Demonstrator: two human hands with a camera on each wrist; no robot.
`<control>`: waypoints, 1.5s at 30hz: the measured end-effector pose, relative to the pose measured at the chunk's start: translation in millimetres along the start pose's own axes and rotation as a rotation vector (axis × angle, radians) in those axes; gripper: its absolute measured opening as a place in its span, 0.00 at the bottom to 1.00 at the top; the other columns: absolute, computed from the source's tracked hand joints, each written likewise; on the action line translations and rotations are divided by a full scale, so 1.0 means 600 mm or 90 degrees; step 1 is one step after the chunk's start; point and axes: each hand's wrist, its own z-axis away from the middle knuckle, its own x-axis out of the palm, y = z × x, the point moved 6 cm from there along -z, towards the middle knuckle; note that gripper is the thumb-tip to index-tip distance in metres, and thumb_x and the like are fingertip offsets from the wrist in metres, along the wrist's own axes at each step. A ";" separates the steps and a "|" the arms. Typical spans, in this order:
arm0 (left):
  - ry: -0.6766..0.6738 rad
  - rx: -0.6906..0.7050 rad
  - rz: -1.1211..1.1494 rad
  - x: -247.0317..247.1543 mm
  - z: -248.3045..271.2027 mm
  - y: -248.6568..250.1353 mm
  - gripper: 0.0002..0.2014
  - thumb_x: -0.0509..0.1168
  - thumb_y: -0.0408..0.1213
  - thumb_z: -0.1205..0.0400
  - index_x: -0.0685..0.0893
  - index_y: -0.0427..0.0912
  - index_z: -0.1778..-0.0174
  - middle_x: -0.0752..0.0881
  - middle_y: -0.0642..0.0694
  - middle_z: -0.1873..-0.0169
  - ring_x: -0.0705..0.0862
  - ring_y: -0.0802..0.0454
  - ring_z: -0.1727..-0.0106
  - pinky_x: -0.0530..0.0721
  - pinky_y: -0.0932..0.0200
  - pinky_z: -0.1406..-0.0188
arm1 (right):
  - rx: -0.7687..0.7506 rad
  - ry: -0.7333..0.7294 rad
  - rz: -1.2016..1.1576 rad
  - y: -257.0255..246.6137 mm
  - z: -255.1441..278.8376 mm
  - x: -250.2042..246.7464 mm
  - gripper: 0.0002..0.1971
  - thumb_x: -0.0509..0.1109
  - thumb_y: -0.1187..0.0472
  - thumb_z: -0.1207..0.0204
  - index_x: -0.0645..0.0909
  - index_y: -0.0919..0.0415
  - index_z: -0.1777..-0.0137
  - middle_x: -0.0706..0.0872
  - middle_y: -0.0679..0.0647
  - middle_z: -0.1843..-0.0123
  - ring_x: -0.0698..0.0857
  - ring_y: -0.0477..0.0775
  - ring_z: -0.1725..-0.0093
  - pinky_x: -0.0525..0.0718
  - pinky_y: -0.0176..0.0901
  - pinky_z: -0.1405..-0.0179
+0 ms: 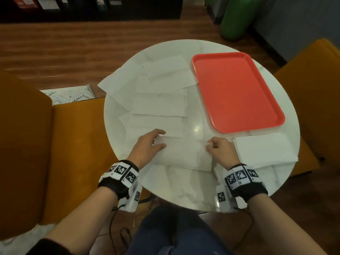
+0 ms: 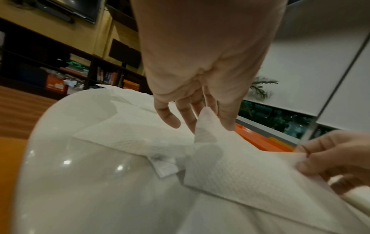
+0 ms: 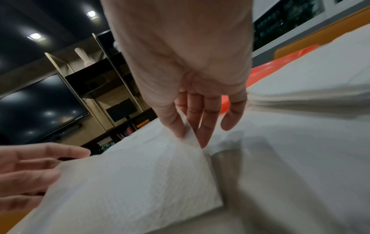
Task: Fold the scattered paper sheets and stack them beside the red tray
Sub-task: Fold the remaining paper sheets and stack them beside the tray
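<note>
Hands (image 1: 149,144) (image 1: 220,150) pinching paper sheet (image 1: 184,153), seemingly half-folded, near red tray (image 1: 237,92)

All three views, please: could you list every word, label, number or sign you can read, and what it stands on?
No text can be read.
Wrist bands: black-and-white square code markers only, no letters or digits.
Boxes and book spines on the shelves: print too small and blurred to read.
Paper sheet, folded stack, red tray, table: no print visible.

White sheet (image 1: 184,153) half-folded near table edge; folded stack (image 1: 265,150) beside red tray (image 1: 237,91).
</note>
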 end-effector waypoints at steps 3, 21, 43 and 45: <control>0.016 0.060 -0.178 0.015 0.017 0.007 0.27 0.67 0.46 0.18 0.68 0.51 0.23 0.73 0.46 0.29 0.75 0.48 0.32 0.73 0.45 0.30 | 0.013 -0.008 0.030 0.011 0.007 0.002 0.08 0.65 0.64 0.22 0.85 0.62 0.49 0.87 0.57 0.59 0.84 0.54 0.57 0.76 0.36 0.65; -0.094 0.193 -0.546 0.131 0.119 -0.082 0.36 0.37 0.63 0.15 0.49 0.45 0.15 0.51 0.47 0.15 0.53 0.49 0.16 0.43 0.35 0.22 | -0.245 -0.199 0.386 0.017 0.146 0.165 0.34 0.28 0.40 0.23 0.36 0.48 0.17 0.32 0.42 0.18 0.32 0.42 0.20 0.35 0.53 0.19; -0.037 0.259 -0.431 0.152 0.050 0.105 0.16 0.61 0.39 0.16 0.78 0.52 0.31 0.88 0.53 0.48 0.86 0.50 0.48 0.68 0.44 0.31 | -0.157 0.087 -0.014 0.036 0.121 -0.048 0.06 0.71 0.53 0.26 0.82 0.45 0.50 0.85 0.39 0.48 0.80 0.44 0.43 0.69 0.53 0.33; -0.070 0.260 -0.274 0.149 0.037 0.145 0.12 0.59 0.41 0.14 0.83 0.51 0.37 0.90 0.52 0.53 0.87 0.52 0.53 0.77 0.52 0.41 | -0.120 0.041 -0.091 0.044 0.126 -0.080 0.13 0.71 0.47 0.30 0.80 0.39 0.45 0.84 0.35 0.46 0.79 0.43 0.39 0.69 0.49 0.33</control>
